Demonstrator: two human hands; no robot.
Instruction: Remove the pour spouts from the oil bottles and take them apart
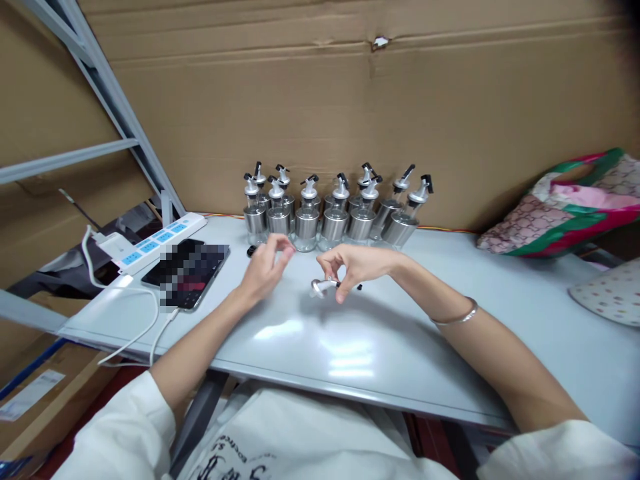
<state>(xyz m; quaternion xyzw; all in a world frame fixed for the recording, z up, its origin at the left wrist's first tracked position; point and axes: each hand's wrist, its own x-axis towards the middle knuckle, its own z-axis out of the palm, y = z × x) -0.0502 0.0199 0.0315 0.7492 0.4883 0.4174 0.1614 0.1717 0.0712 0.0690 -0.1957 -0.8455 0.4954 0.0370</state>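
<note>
The pour spout [323, 287] is just above the counter [280, 383], pinched between the thumb and fingers of the right hand [367, 263], its pale wide end pointing left. It looks light and rigid, probably smooth enough to slip if held by the rounded cap; the narrow neck seems the surer place to grip. The left hand [265, 270] is half open, fingers loosely curved, with nothing visible in it, near a small black piece [251, 251]. Behind both stand steel-sleeved glass bottles [307, 223], likely heavier and breakable, best held round the sleeve. Farther left lie a phone [213, 270] and a power strip [163, 240].
</note>
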